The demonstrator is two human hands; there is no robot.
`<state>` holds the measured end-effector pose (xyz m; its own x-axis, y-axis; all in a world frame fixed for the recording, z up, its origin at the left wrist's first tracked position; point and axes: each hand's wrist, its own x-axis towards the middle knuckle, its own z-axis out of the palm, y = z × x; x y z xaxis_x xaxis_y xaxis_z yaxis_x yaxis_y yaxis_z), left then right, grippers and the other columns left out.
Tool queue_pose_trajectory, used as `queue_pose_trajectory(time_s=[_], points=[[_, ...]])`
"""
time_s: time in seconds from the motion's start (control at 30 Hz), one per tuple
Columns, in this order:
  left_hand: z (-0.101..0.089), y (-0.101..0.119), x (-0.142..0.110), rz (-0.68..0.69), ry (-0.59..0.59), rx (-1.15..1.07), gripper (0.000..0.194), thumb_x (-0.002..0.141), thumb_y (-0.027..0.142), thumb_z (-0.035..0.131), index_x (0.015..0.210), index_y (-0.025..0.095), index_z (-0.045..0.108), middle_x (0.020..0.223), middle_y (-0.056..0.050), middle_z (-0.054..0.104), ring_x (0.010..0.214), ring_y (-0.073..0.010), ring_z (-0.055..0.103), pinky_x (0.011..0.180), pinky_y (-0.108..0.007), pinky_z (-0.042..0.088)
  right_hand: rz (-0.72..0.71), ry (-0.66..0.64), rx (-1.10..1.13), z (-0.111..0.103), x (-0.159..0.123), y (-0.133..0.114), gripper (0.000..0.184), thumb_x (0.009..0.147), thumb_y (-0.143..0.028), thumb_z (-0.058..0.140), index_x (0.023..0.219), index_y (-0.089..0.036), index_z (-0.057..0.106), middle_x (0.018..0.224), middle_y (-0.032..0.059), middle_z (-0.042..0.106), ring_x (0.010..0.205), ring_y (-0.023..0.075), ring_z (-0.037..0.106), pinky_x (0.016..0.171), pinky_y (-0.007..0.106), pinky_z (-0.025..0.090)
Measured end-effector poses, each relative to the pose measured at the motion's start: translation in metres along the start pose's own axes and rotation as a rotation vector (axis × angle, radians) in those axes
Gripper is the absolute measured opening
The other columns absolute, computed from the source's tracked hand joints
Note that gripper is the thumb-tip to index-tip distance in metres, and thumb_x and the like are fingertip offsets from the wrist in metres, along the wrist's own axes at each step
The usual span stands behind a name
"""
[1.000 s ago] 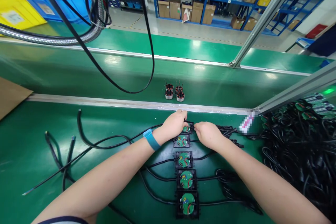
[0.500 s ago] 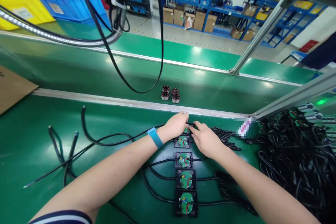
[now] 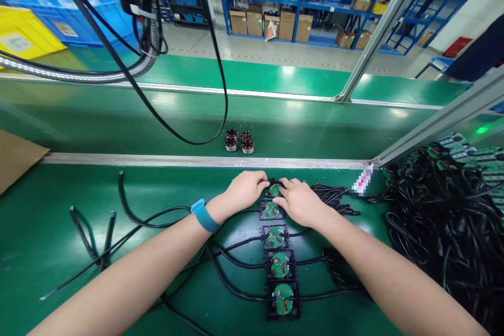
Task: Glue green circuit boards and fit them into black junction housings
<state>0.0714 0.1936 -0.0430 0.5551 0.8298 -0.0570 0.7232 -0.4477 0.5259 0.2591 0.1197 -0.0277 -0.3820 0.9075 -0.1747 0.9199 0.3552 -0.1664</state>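
Observation:
A column of several black square housings (image 3: 269,299), each with a round green circuit board (image 3: 282,265) and coloured wires, runs away from me along the green bench. At the far end is a housing with a green board (image 3: 274,189), between my two hands. My left hand (image 3: 244,190), with a blue band on its wrist, pinches that housing's left side, where a black cable enters. On its right side the bent fingers of my right hand (image 3: 302,202) grip the edge, thumb near the second housing (image 3: 271,211). The fingertips partly cover the far housing.
Black cables (image 3: 236,245) spread leftward from the housings; coiled cables (image 3: 331,197) lie on the right. A large heap of cables and boards (image 3: 433,226) fills the right side. Several round metal parts (image 3: 239,140) stand beyond the ledge (image 3: 197,161). A black cable loop (image 3: 197,142) hangs ahead.
The view has shifted slightly. My hands have moved a little apart, showing more of the far housing, and my right hand's fingers have come onto its right edge.

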Motion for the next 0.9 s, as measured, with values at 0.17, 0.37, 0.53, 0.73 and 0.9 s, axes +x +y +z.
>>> queue_pose_trajectory(time_s=[0.17,0.37,0.53,0.73,0.9], points=[[0.004,0.001,-0.003,0.003,0.008,0.026,0.021,0.096,0.029,0.049,0.091,0.021,0.068,0.081,-0.003,0.072,0.073,-0.0191,0.064,0.068,-0.028,0.043,0.017,0.052,0.115,0.010,0.000,0.005,0.050,0.103,-0.045,0.042,0.137,-0.012,0.057,0.148,0.0187,0.050,0.135,0.0313,0.047,0.105,0.047,0.044],[0.010,-0.004,0.002,0.021,0.005,-0.043,0.017,0.093,0.022,0.049,0.087,0.019,0.064,0.074,-0.002,0.068,0.066,-0.0173,0.059,0.065,-0.028,0.042,0.024,0.028,0.131,0.015,-0.005,0.003,0.054,0.102,-0.048,0.042,0.138,-0.010,0.058,0.154,0.0249,0.040,0.144,0.0365,0.037,0.112,0.053,0.038],[0.008,-0.005,0.007,0.035,-0.037,-0.063,0.015,0.091,0.021,0.051,0.084,0.019,0.064,0.070,-0.001,0.066,0.064,-0.0163,0.057,0.064,-0.028,0.042,0.013,0.026,0.129,0.013,-0.009,0.001,0.055,0.102,-0.051,0.042,0.141,-0.015,0.057,0.156,0.0244,0.036,0.144,0.0396,0.036,0.110,0.059,0.037],[0.006,0.001,0.008,0.021,-0.064,0.023,0.024,0.096,0.029,0.048,0.083,0.019,0.067,0.076,-0.004,0.070,0.070,-0.0192,0.061,0.066,-0.029,0.042,-0.003,-0.016,0.063,0.009,-0.005,0.001,0.057,0.100,-0.058,0.042,0.136,-0.018,0.061,0.150,0.0218,0.044,0.142,0.0356,0.038,0.106,0.058,0.040],[0.002,0.002,-0.001,0.127,-0.079,0.169,0.018,0.094,0.021,0.049,0.085,0.021,0.065,0.078,-0.004,0.069,0.072,-0.0204,0.059,0.065,-0.030,0.038,-0.017,-0.018,0.071,0.006,-0.003,0.004,0.059,0.096,-0.060,0.049,0.134,-0.017,0.063,0.146,0.0218,0.048,0.139,0.0349,0.041,0.107,0.053,0.040]])
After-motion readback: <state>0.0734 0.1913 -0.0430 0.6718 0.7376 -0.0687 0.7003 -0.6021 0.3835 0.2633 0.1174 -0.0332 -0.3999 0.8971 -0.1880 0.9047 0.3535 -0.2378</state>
